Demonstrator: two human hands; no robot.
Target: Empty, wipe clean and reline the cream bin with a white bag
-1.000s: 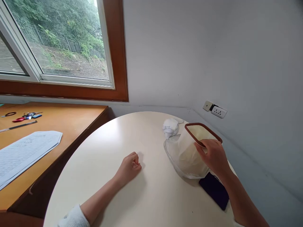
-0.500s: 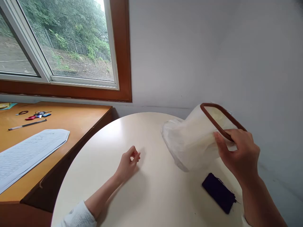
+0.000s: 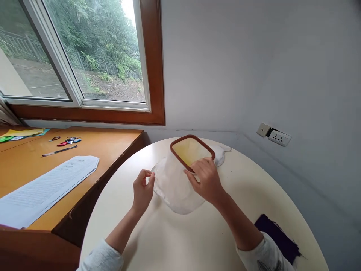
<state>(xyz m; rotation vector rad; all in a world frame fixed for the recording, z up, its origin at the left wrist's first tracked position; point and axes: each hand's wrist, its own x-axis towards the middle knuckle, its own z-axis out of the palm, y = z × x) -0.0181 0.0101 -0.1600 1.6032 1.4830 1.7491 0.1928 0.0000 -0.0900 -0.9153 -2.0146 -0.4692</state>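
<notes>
A brown, rounded rectangular embroidery hoop (image 3: 180, 162) stands tilted above the table, with thin white fabric (image 3: 177, 192) spreading out below it. My right hand (image 3: 205, 178) grips the hoop's near right edge, fingers over the rim and thumb outside. At the left, my left hand (image 3: 143, 188) has its thumb and index finger pinched at the fabric's edge. More of the fabric bunches behind the hoop on the right. A folded dark purple cloth (image 3: 278, 235) with frayed edges lies at the lower right, partly hidden by my right sleeve.
All this is on a round cream table (image 3: 180, 241). An orange-brown desk (image 3: 118, 139) adjoins on the left, bearing written sheets (image 3: 56, 188), a pen (image 3: 59, 151) and keys (image 3: 69, 141). The wall behind has a socket (image 3: 279, 137).
My right hand has brought the hoop and fabric leftward to the table's middle. My left hand has moved up to the fabric's edge and pinched it. The view has shifted slightly.
</notes>
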